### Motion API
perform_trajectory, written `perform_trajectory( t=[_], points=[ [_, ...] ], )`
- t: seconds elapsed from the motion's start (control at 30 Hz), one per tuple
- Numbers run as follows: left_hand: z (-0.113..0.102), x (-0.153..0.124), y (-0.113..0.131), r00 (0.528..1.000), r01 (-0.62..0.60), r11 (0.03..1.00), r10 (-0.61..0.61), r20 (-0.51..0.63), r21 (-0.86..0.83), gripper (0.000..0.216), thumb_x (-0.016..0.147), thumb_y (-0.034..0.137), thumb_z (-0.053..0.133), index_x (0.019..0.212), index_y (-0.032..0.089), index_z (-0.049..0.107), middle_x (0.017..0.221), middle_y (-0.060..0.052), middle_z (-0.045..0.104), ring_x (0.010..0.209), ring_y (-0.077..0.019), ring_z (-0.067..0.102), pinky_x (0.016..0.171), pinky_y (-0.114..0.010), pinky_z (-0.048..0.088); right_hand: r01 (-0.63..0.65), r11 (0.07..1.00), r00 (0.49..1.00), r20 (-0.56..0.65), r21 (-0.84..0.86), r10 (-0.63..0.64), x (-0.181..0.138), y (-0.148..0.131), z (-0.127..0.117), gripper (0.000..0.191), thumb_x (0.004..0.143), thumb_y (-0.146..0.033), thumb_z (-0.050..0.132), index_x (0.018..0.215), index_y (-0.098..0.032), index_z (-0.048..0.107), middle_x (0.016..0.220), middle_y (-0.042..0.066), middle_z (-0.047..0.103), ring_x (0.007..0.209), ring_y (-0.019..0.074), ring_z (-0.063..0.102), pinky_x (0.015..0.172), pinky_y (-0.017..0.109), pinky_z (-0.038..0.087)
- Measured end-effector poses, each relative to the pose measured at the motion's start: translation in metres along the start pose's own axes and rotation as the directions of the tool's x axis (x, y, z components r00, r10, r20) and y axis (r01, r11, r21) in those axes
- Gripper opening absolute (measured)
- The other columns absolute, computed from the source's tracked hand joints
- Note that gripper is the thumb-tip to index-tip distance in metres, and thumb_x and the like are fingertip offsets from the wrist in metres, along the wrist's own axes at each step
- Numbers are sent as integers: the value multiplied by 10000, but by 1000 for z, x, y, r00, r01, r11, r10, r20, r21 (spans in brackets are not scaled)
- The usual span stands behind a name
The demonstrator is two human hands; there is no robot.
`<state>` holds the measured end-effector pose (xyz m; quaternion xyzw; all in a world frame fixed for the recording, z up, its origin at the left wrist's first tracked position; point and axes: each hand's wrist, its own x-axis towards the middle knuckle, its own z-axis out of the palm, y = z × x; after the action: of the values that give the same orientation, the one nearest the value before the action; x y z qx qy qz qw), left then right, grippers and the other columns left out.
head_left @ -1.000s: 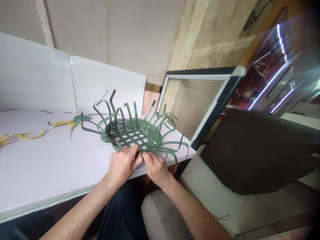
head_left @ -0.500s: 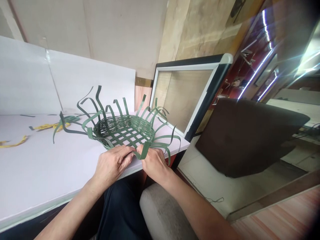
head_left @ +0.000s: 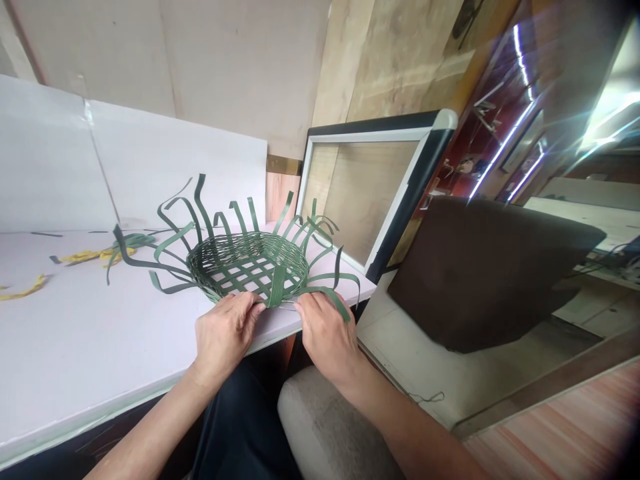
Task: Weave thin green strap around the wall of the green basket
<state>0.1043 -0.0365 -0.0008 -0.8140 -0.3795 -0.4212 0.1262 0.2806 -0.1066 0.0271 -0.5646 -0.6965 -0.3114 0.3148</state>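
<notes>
A green woven basket (head_left: 215,257) sits near the table's front edge, with a lattice bottom and loose flat strips (head_left: 200,207) sticking up and out around its rim. My left hand (head_left: 227,330) is closed at the basket's near rim, its fingertips pinched on the weave. To its right, my right hand (head_left: 327,333) is closed on a thin strand (head_left: 289,305) that runs along the near rim toward the left fingers. One wide green strip (head_left: 277,285) leans inward over the basket between the hands. Another strip (head_left: 333,298) curves over the right hand's knuckles.
On the white table (head_left: 100,333) at left lie a yellow-and-green bundle of strips (head_left: 103,255) and a yellow piece (head_left: 27,288). A framed panel (head_left: 365,193) leans behind the basket. A dark brown seat (head_left: 490,273) stands at right beyond the table's edge.
My right hand has moved right, away from the left hand, drawing the thin strand out between them. The wide strip near the hands now leans in over the basket instead of toward me.
</notes>
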Motion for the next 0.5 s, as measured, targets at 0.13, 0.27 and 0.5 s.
perform_trajectory(
  t=[0.13,0.27,0.5],
  points=[
    [2,0,-2,1000,15,1000,-15,-3,0,235,952,325,522,778,196,612,644,19,609,647,-138,576,573,-246,313,-17,997,996,-91,-77,10,2,-2,2,235,979,-189,488,759,-203,569,671,14,613,680,178,589,860,359,423],
    [3,1,1,999,39,998,-38,-17,48,292,944,358,534,713,187,585,596,19,560,605,-130,558,549,-255,282,-78,996,989,-121,48,84,0,0,9,188,998,-259,482,903,-189,629,754,31,693,713,182,644,806,339,452],
    [4,1,3,998,59,995,-60,12,84,285,964,354,482,773,195,622,614,12,577,618,-131,556,543,-254,271,-275,862,944,-50,425,326,-2,3,15,268,987,-340,482,1156,-202,636,985,65,737,840,205,696,738,319,545]
  ],
)
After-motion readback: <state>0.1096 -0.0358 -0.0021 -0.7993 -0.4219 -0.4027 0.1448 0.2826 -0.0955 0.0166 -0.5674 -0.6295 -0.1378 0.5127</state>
